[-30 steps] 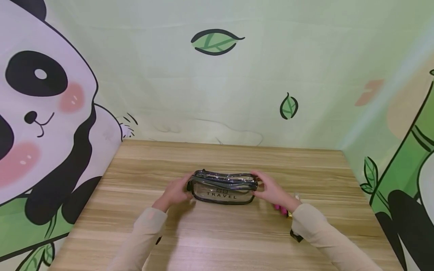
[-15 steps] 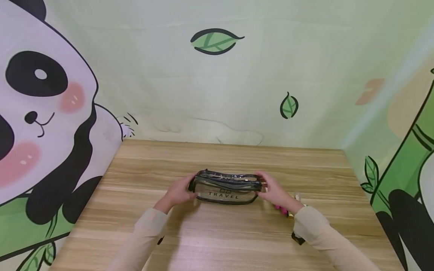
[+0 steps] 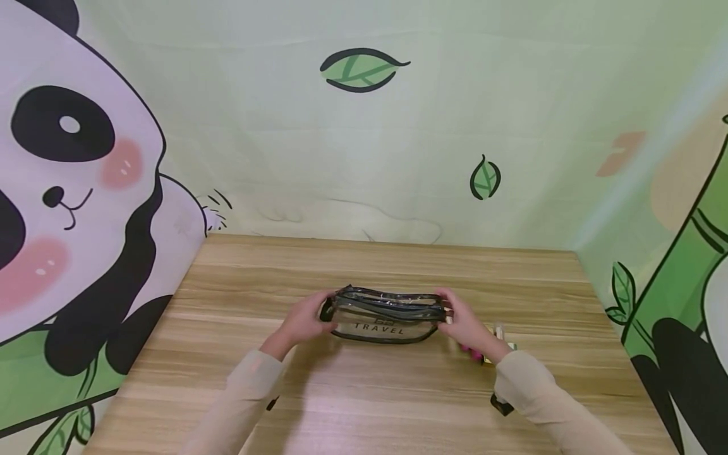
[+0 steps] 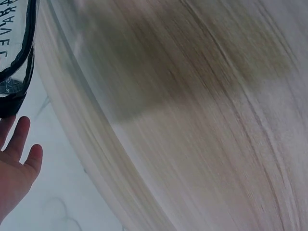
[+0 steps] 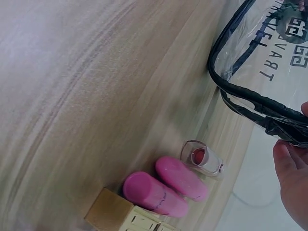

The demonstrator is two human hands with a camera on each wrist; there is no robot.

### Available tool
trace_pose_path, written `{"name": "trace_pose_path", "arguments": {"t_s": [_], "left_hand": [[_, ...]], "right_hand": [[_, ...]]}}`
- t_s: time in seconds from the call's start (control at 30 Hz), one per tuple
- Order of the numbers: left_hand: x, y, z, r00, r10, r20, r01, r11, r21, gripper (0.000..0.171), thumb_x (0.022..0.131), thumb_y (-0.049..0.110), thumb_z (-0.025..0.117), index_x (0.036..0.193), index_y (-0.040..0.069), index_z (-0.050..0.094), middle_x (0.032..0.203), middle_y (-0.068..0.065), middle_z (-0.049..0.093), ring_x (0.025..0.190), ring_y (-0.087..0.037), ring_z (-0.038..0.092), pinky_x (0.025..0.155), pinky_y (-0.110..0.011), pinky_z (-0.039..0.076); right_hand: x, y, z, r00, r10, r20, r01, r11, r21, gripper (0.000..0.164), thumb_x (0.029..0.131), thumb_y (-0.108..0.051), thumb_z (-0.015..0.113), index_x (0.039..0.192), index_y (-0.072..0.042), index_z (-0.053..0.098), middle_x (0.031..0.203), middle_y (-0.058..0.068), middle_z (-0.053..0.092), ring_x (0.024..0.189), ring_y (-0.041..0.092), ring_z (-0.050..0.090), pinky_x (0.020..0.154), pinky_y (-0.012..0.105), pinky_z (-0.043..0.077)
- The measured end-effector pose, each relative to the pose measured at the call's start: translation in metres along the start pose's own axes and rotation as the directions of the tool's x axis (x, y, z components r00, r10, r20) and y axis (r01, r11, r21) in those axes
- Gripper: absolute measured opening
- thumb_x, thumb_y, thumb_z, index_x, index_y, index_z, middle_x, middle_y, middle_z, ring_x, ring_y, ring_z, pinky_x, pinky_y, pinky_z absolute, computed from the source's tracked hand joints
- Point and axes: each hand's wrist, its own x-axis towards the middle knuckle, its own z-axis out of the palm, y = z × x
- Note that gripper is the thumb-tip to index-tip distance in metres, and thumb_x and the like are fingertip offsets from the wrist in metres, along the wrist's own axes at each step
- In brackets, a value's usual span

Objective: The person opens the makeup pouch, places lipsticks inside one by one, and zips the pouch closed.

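A clear plastic toiletry pouch [image 3: 370, 330] with black trim and a zipper along its top is held between both hands. It carries the printed word TRAVEL on its front face. At its left end, my left hand [image 3: 301, 321] grips with the thumb in front and the fingers behind. My right hand [image 3: 462, 323] holds the opposite end the same way. In the left wrist view, fingertips meet the dark corner of the pouch [image 4: 14, 91]. The right wrist view shows thumb and fingers at the black-edged end of the pouch [image 5: 260, 67].
Near the right forearm lie two pink rounded items [image 5: 180, 178], a clear-cased small tube with a red part [image 5: 202, 156] and a brown-and-cream box [image 5: 113, 214]. A black object [image 3: 502, 404] lies by the right sleeve, a small dark one [image 3: 272, 403] by the left. Behind the wooden table [image 3: 387, 262] hangs a panda-print cloth.
Both hands have shifted the pouch slightly to the right, and its front face looks a little more bent. The items by the right forearm have stayed in place.
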Motion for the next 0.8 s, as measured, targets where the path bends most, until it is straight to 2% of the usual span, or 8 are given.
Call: {"name": "trace_pose_path", "arguments": {"t_s": [0.2,0.4,0.53,0.8], "left_hand": [[0.001,0.003,0.001,1.0,0.008,-0.025,-0.008,1.0,-0.01,0.061,0.065,0.023,0.072,0.121,0.012,0.051,0.116,-0.006,0.059,0.108,-0.025,0.054,0.091,-0.042,0.042],[0.001,0.011,-0.002,0.999,0.021,-0.031,-0.022,0.999,-0.024,0.06,0.066,0.023,0.072,0.121,0.012,0.052,0.114,-0.006,0.06,0.106,-0.026,0.055,0.09,-0.043,0.042],[0.0,0.017,-0.005,0.999,0.044,-0.027,-0.044,0.999,-0.023,0.058,0.067,0.023,0.072,0.12,0.009,0.052,0.116,-0.008,0.059,0.107,-0.027,0.053,0.091,-0.043,0.042],[0.0,0.024,-0.006,0.998,0.062,-0.027,-0.062,0.998,0.003,0.054,0.067,0.022,0.073,0.116,0.009,0.055,0.11,-0.007,0.061,0.103,-0.025,0.055,0.089,-0.041,0.043]], "right_hand": [[-0.004,0.0,-0.002,0.997,0.071,0.001,-0.071,0.997,0.036,0.064,0.067,0.017,0.052,0.127,0.005,0.033,0.124,0.028,0.043,0.113,0.044,0.042,0.09,0.048,0.041],[-0.008,0.0,-0.005,0.99,0.144,0.008,-0.144,0.99,0.003,0.066,0.071,0.012,0.053,0.132,-0.001,0.03,0.13,0.028,0.039,0.118,0.044,0.039,0.091,0.049,0.041],[-0.008,0.003,-0.006,0.988,0.153,0.014,-0.153,0.988,0.019,0.065,0.073,0.012,0.052,0.133,-0.001,0.029,0.132,0.026,0.037,0.12,0.043,0.037,0.091,0.05,0.04],[-0.009,0.006,-0.006,0.989,0.144,0.018,-0.145,0.984,0.1,0.065,0.071,0.016,0.049,0.132,0.002,0.028,0.125,0.029,0.043,0.113,0.041,0.045,0.083,0.037,0.047]]}}
